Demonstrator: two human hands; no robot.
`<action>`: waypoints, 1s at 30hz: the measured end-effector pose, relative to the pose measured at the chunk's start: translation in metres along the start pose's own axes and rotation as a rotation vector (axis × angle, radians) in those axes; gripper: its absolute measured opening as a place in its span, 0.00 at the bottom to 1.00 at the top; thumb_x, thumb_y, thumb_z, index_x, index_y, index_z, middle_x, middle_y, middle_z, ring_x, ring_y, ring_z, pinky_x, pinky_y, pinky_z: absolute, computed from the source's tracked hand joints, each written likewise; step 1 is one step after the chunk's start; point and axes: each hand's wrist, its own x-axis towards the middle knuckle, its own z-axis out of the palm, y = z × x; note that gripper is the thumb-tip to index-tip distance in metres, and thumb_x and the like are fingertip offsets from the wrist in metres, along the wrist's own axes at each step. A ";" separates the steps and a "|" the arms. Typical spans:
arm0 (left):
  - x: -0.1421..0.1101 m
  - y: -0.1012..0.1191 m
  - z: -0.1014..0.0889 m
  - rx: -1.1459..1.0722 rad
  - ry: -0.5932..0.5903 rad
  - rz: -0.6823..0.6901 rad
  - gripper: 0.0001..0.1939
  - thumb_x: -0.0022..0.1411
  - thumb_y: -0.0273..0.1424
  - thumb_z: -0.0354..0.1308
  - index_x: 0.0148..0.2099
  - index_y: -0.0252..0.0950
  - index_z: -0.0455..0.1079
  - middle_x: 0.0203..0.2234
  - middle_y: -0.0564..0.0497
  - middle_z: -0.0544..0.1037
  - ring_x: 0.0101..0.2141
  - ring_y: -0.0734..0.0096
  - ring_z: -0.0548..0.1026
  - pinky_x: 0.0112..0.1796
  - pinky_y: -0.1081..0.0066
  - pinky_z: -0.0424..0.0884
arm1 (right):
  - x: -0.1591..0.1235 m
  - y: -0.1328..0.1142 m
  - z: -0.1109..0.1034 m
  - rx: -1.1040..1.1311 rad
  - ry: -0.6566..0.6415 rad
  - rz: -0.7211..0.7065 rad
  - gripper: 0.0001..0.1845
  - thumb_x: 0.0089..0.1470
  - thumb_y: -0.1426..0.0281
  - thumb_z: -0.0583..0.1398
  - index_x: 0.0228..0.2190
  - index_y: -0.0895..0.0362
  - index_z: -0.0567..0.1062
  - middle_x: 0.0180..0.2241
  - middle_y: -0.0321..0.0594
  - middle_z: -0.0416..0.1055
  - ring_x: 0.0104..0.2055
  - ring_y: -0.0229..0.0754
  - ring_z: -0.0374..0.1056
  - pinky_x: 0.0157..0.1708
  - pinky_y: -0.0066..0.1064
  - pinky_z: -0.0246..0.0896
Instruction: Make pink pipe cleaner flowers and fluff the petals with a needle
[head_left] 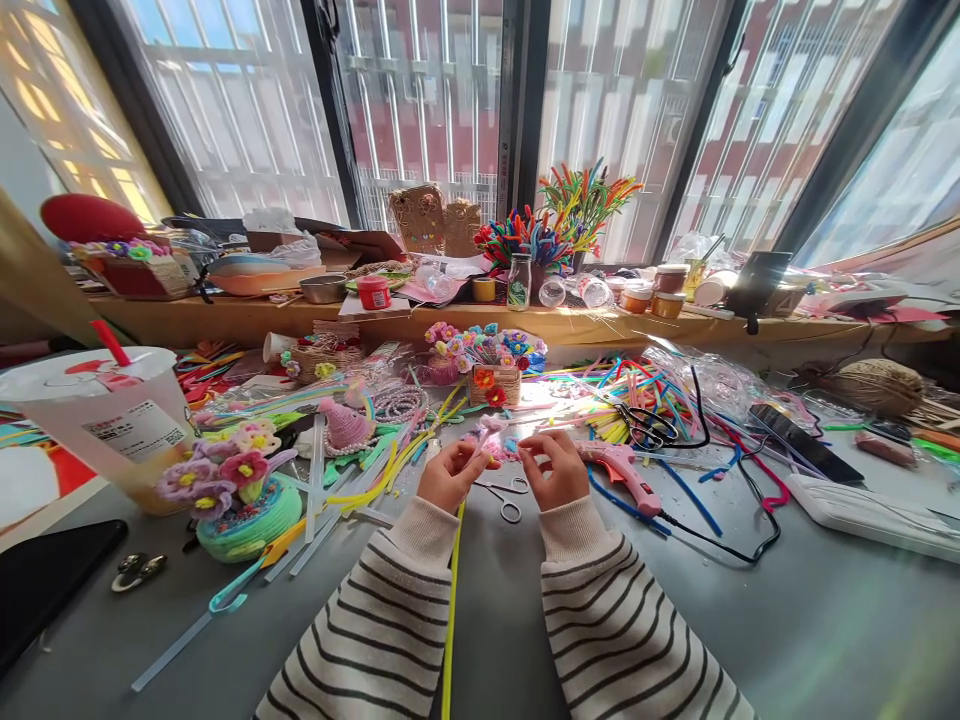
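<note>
My left hand [448, 474] is closed, thumb and fingers pinching a yellow pipe cleaner [453, 600] whose long end runs down between my forearms; a bit of yellow shows at the fingertips. Just right of it, my right hand [555, 470] is curled with thumb and fingertips together, and whatever they hold is too small to make out. Small silver scissors [511, 502] lie on the table between my hands. A pink glue gun [626, 472] rests beside my right hand. Small pink and blue fluffy pieces [491, 440] lie behind my fingers.
Flowers in a small box [495, 384] stand ahead. Loose pipe cleaners and black scissors [645, 425] are to the right, near a phone [806, 442] and white case [874, 515]. At left are a flower pot [247, 520], glue sticks [315, 480] and a drink cup [105, 420].
</note>
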 end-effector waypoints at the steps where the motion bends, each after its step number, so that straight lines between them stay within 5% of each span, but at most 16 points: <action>1: 0.000 0.000 0.000 -0.001 0.003 0.012 0.13 0.38 0.37 0.58 0.24 0.34 0.62 0.17 0.52 0.73 0.18 0.76 0.68 0.22 0.75 0.61 | 0.000 0.000 0.000 0.014 0.028 -0.025 0.10 0.44 0.67 0.53 0.27 0.59 0.71 0.31 0.43 0.67 0.32 0.40 0.64 0.30 0.29 0.59; 4: 0.001 -0.001 0.000 0.002 0.018 0.047 0.13 0.36 0.35 0.60 0.24 0.33 0.63 0.18 0.54 0.72 0.23 0.74 0.70 0.27 0.74 0.63 | -0.001 0.000 0.002 0.059 -0.001 -0.078 0.09 0.44 0.68 0.54 0.29 0.57 0.71 0.32 0.41 0.70 0.38 0.43 0.63 0.44 0.39 0.51; 12: 0.001 0.000 0.000 -0.036 -0.056 0.023 0.11 0.34 0.32 0.61 0.23 0.33 0.66 0.18 0.57 0.70 0.24 0.76 0.68 0.30 0.75 0.63 | -0.004 -0.002 0.009 0.255 -0.162 -0.075 0.08 0.45 0.70 0.53 0.26 0.58 0.72 0.23 0.39 0.69 0.24 0.36 0.64 0.20 0.24 0.61; 19: 0.003 0.000 -0.004 0.013 -0.154 -0.030 0.11 0.35 0.32 0.61 0.26 0.32 0.69 0.21 0.52 0.74 0.28 0.70 0.71 0.34 0.71 0.65 | -0.005 -0.005 0.009 0.201 -0.184 -0.063 0.08 0.45 0.71 0.53 0.26 0.59 0.72 0.22 0.39 0.69 0.22 0.35 0.64 0.17 0.22 0.59; 30: 0.000 -0.003 0.001 -0.023 -0.081 0.003 0.12 0.35 0.32 0.61 0.24 0.32 0.67 0.20 0.52 0.74 0.26 0.71 0.72 0.31 0.72 0.66 | -0.007 -0.007 0.007 0.165 -0.110 0.007 0.08 0.44 0.70 0.54 0.22 0.59 0.72 0.19 0.39 0.69 0.19 0.35 0.63 0.15 0.23 0.56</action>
